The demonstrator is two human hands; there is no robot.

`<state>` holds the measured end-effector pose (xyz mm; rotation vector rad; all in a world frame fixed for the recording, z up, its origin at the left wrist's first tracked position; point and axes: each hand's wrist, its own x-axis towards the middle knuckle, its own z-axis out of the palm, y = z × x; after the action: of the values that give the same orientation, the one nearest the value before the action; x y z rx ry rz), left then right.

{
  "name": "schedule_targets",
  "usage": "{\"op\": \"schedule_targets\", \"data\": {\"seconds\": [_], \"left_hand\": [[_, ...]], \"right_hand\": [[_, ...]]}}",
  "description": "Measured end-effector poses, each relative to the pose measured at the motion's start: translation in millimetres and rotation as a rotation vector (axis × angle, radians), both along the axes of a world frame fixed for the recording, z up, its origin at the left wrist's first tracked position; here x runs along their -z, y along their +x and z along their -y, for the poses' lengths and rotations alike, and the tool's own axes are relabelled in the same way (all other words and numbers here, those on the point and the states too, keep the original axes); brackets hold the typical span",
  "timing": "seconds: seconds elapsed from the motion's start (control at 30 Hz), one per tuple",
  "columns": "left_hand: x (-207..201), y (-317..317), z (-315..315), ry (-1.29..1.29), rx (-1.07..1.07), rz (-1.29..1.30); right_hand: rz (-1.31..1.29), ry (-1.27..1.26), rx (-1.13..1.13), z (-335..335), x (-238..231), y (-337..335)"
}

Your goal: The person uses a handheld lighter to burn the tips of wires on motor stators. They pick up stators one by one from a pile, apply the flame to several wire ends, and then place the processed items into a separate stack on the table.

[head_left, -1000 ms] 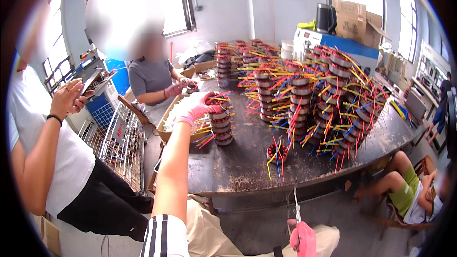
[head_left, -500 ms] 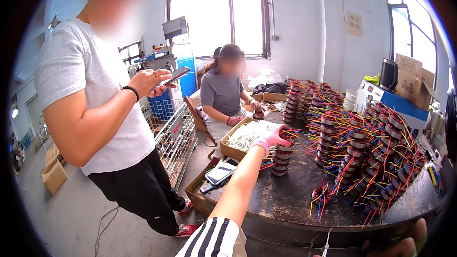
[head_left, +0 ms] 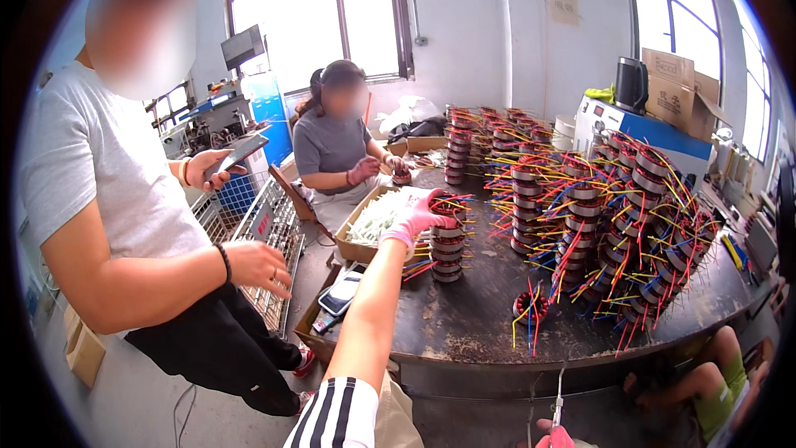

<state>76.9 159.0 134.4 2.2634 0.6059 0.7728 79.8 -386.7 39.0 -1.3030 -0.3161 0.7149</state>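
One scuffed table (head_left: 485,303), pale walls (head_left: 464,33)

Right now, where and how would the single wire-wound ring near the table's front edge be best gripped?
Probably by the outer rim of the ring, from above on the left: it sits apart, its coloured leads trail mainly on the near side, and ring stacks crowd its right.

Pale wall (head_left: 464,33) | bright windows (head_left: 286,17) left and right | grey floor (head_left: 236,411) | scuffed dark table (head_left: 477,311)

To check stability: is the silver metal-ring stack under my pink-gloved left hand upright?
Upright: the stack rises vertically from the dark table.
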Motion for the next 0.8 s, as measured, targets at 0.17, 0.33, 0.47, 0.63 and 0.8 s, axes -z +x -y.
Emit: {"op": "schedule_targets", "data": {"seconds": [0.17,0.33,0.47,0.63,0.8], "left_hand": [[-6,0,25,-0.009,0.003,-0.002],[-16,1,40,-0.076,-0.024,-0.031],[-12,12,42,-0.067,-0.003,0.035],[14,-3,3,0.021,0.004,0.016],[-4,-24,33,0.398,-0.259,-0.287]], "right_hand": [[0.014,-0.033,0.012,2,6,0],[-0.020,0.054,0.022,9,22,4],[-0.029,0.031,0.050,9,13,6],[-0.023,-0.023,0.047,17,22,-1],[-0.145,0.062,-0.021,19,43,-3]]}}
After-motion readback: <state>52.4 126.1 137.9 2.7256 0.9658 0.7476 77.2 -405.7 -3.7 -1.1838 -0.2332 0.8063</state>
